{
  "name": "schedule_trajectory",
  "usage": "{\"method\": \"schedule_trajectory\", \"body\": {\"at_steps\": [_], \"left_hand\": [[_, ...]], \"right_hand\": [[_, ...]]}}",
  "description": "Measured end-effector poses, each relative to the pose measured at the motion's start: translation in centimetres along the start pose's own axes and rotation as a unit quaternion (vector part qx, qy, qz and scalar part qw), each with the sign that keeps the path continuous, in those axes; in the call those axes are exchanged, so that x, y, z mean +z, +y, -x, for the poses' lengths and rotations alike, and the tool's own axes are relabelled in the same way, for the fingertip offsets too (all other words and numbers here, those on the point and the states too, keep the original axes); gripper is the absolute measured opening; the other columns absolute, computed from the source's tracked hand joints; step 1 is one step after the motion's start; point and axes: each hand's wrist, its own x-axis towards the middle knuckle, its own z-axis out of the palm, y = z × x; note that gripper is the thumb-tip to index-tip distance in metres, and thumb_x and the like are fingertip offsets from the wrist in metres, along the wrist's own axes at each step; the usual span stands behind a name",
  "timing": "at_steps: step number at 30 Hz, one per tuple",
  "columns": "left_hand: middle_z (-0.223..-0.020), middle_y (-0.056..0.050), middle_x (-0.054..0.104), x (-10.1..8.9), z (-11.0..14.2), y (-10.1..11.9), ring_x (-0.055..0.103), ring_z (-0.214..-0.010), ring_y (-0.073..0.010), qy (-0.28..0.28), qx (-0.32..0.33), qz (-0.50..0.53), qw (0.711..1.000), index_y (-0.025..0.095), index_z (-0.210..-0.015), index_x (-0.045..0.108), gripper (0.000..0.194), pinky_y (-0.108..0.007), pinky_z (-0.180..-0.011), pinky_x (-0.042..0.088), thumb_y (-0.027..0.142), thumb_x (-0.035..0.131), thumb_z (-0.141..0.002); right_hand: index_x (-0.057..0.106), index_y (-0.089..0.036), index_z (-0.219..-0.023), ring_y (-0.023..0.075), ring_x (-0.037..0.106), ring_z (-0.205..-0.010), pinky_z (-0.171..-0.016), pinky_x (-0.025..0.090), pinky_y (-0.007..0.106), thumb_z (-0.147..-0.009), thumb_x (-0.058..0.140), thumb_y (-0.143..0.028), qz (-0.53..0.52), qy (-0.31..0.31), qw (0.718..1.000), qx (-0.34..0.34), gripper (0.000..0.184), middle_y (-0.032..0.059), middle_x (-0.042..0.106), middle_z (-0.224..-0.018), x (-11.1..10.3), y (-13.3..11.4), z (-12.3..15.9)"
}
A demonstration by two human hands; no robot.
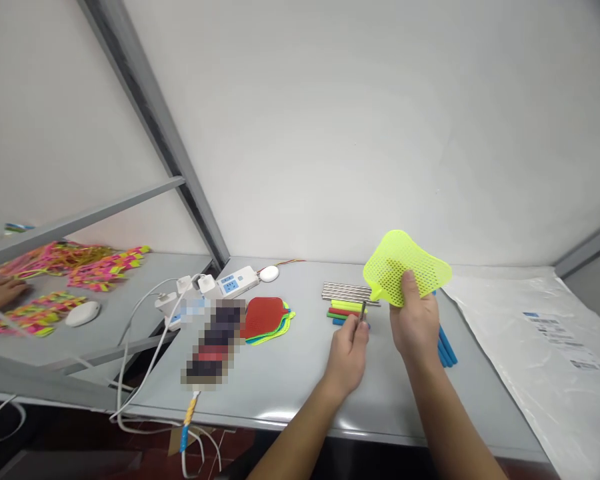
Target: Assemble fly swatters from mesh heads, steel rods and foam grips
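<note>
White wall panel (330, 133) at the back, grey metal tabletop (280, 393) in front of it. Crinkled white plastic sheeting (555, 373) with a printed label covers the right end. Slanted grey steel post (153, 127) at left; past it, a co-worker's hand (3, 293) on a second bench.

Both hands are up over the tabletop, right of centre. Right hand (415, 327) clamps the lime-yellow perforated plastic swatter head (403, 257), thumb on the near face, fingers behind. Head is off the surface, tilted, neck toward the left hand. Left hand (347, 353) pinches a thin silver metal rod (363, 311) between thumb and forefinger, tip up.

Stack of swatter heads, red on top (265, 317), lies to the left, blue and yellow edges showing. Bundle of silver metal rods (344, 291) sits behind the left hand, short coloured tubes (yellow, red, green, blue) (345, 312) on its near side. Long blue tubes (446, 347) lie beside the right forearm.

Smallest: the head's narrow yellow neck stub (376, 292). Rod tip is just beside it; contact, can't tell.

My read: alignment step, rod to stub. Next move calls for getting both on one axis, firm grip near the neck.
</note>
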Motion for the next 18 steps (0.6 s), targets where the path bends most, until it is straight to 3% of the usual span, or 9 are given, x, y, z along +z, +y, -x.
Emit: {"method": "schedule_trajectory", "body": {"at_steps": [5, 18], "left_hand": [[-0.058, 0.005, 0.036, 0.1, 0.1, -0.8, 0.033, -0.053, -0.0097, 0.002, 0.061, -0.119, 0.991, 0.02, -0.07, 0.037, 0.037, -0.024, -0.052, 0.024, 0.047, 0.038, -0.095], [-0.056, 0.005, 0.038, -0.1, 0.3, -1.4, 0.034, -0.051, -0.0104, 0.013, 0.065, -0.121, 0.99, 0.02, -0.07, 0.038, 0.036, -0.024, -0.054, 0.026, 0.046, 0.038, -0.095]], "right_hand": [[0.068, -0.015, -0.104, 0.0226, 0.066, -0.093, -0.08, 0.053, 0.035, -0.086, 0.059, -0.046, 0.118, -0.022, 0.993, -0.003, 0.038, 0.0106, 0.07, -0.107, -0.8, -0.1, 0.4], [0.069, -0.018, -0.102, 0.0249, 0.063, -0.103, -0.079, 0.053, 0.033, -0.088, 0.057, -0.042, 0.196, -0.081, 0.975, -0.071, 0.03, 0.0082, 0.07, -0.106, -0.6, -1.4, 0.6]]}}
